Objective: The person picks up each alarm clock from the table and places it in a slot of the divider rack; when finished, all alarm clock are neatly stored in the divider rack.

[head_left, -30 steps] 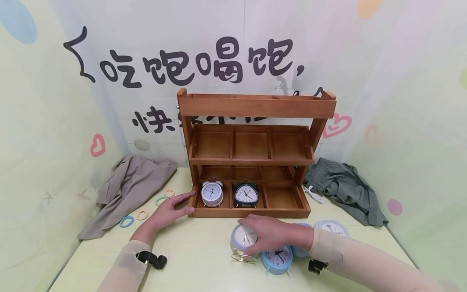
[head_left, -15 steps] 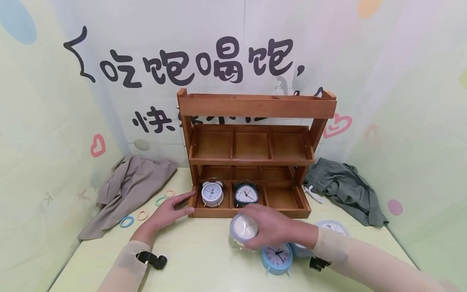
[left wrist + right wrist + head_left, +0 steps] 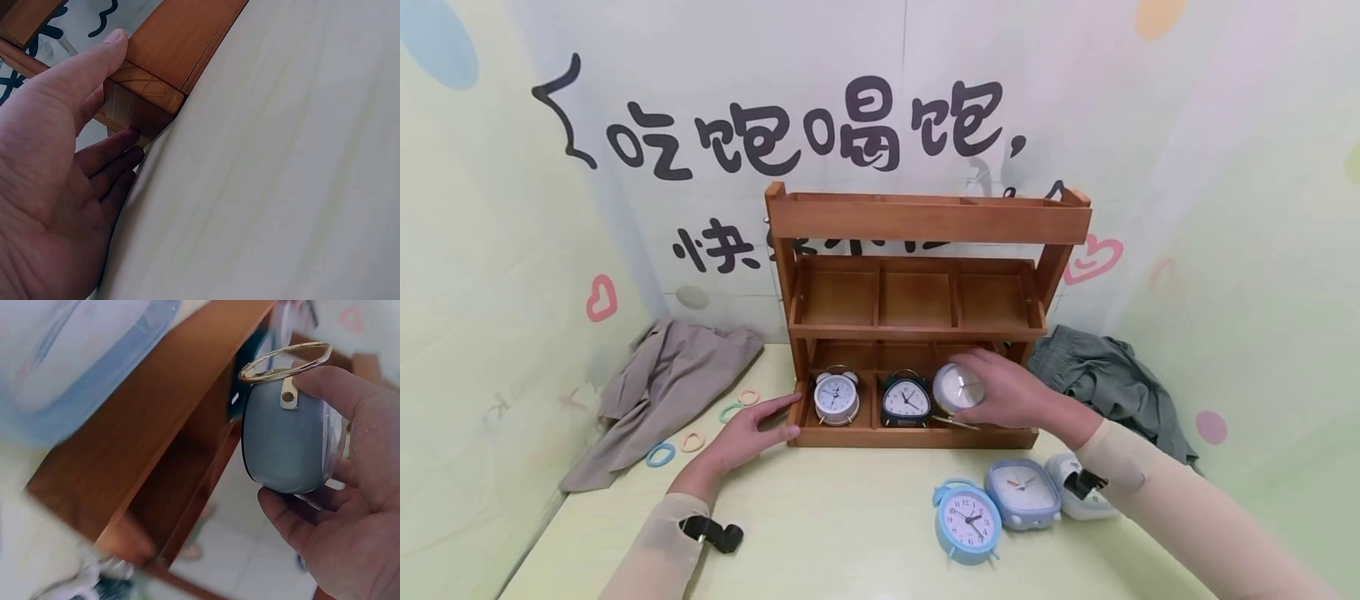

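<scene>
My right hand (image 3: 1007,390) grips a round grey-blue alarm clock (image 3: 284,440) with a gold ring-shaped metal loop. In the head view this clock (image 3: 957,388) is tilted at the lowest tier's right compartment, loop downward; whether it touches the wood I cannot tell. My left hand (image 3: 752,433) rests thumb and fingertips against the left front corner of the brown wooden rack (image 3: 917,438). The left wrist view shows fairly straight fingers at that corner (image 3: 147,90). A white twin-bell alarm clock (image 3: 837,397) stands in the left compartment, a dark green triangular alarm clock (image 3: 906,400) in the middle.
On the table at front right lie a light blue alarm clock (image 3: 968,521), a periwinkle square clock (image 3: 1022,493) and a pale clock (image 3: 1078,492) partly behind my right arm. Grey-brown cloth (image 3: 677,392), coloured rings (image 3: 661,454) and dark grey-green cloth (image 3: 1105,383) flank the rack.
My right hand has lifted the grey-blue clock off the table and carried it up and right to the lowest tier. The left hand stays at the rack's corner.
</scene>
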Motion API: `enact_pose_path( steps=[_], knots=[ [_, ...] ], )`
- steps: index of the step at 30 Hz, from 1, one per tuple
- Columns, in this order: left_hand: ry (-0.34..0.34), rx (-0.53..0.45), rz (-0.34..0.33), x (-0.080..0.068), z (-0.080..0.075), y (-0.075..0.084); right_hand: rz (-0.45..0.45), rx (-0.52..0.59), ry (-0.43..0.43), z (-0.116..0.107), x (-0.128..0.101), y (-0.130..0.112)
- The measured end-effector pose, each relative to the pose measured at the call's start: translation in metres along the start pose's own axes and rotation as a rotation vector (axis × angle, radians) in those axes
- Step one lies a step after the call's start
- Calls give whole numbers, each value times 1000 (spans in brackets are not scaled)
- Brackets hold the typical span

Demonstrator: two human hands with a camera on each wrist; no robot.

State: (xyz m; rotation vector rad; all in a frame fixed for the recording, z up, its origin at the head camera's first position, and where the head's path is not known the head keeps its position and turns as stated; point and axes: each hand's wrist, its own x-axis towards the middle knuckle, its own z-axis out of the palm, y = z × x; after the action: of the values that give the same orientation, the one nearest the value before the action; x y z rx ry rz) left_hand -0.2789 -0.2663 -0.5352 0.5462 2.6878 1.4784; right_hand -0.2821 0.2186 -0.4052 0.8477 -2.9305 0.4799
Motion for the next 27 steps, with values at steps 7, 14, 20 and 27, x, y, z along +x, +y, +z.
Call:
enact_pose_path(
  steps=[7,14,20,27],
  knots=[
    [6,-1,-5,-2,-1,0,-5,-84,-14,1,7,32],
    [0,-13,-5,-2,0,0,4,-98,-114,12,11,46],
    [-2,3,-4,-1,0,1,-7,-70,-168,17,13,54],
    [-3,0,-2,0,-1,0,0,-37,-207,15,17,61]
  ],
)
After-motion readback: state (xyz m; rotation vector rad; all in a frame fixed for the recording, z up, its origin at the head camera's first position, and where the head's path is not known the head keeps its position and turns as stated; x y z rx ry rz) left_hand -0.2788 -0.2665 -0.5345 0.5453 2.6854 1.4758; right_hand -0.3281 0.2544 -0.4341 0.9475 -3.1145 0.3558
